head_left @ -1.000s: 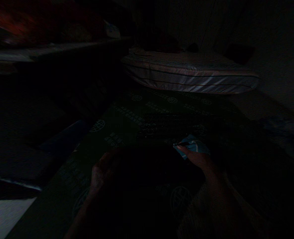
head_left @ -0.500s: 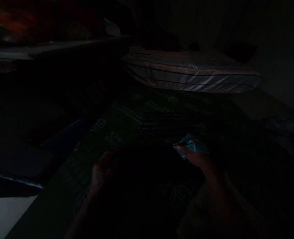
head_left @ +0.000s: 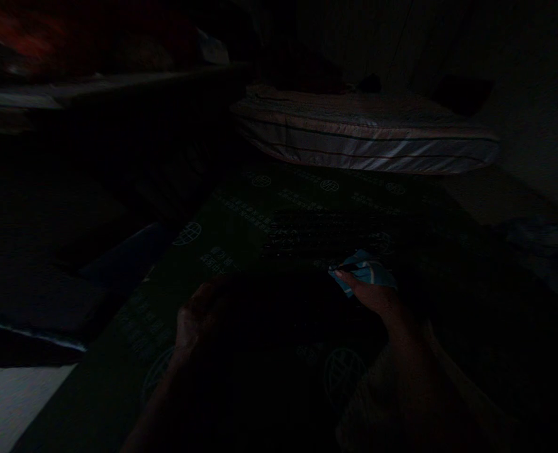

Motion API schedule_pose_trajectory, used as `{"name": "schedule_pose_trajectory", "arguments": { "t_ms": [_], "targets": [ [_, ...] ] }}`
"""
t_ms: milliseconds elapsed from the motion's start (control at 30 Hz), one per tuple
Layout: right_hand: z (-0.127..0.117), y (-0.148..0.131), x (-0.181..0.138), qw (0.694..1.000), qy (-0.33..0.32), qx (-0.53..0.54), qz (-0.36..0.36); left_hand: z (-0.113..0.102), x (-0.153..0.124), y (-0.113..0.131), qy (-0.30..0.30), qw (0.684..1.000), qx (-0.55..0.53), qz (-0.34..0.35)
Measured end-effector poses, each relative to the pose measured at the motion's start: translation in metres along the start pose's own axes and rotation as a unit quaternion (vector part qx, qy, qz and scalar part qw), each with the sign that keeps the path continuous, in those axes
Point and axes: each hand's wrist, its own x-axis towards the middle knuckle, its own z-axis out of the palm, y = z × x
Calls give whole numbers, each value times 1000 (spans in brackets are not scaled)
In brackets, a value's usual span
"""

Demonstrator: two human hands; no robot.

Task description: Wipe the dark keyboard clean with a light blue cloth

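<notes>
The picture is very dark. My right hand (head_left: 370, 294) is closed on a blue cloth (head_left: 366, 267) with pale stripes, its thumb lying over the bunched fabric. A long black object (head_left: 279, 308) lies between my hands; its outline and kind are lost in the dark. My left hand (head_left: 196, 314) is at the left end of this black object, with its fingers curled and mostly hidden in shadow. Beyond the cloth lie several long black strips (head_left: 316, 234) with small shiny specks.
Everything rests on a dark green sheet (head_left: 241, 214) printed with globe marks and writing. At the back is a mattress (head_left: 363, 141) in striped fabric. A shelf edge (head_left: 132, 85) juts in at the upper left. Crumpled fabric (head_left: 538, 242) lies at the right.
The view has shifted slightly and looks dimmer. My right hand and the cloth sit a touch higher in the picture; my left hand stays at the same end of the black object.
</notes>
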Motion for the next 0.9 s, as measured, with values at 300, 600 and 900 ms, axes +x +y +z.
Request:
{"name": "schedule_pose_trajectory", "arguments": {
  "t_ms": [300,600,900],
  "targets": [
    [1,0,-1,1000,-1,-8,-10,0,1,-3,-5,1000,13,-22],
    [5,1,-1,1000,6,18,-3,0,1,-1,-11,1000,8,-15],
    [3,2,0,999,-9,45,-2,0,1,-5,-7,1000,6,-19]
  ]
}}
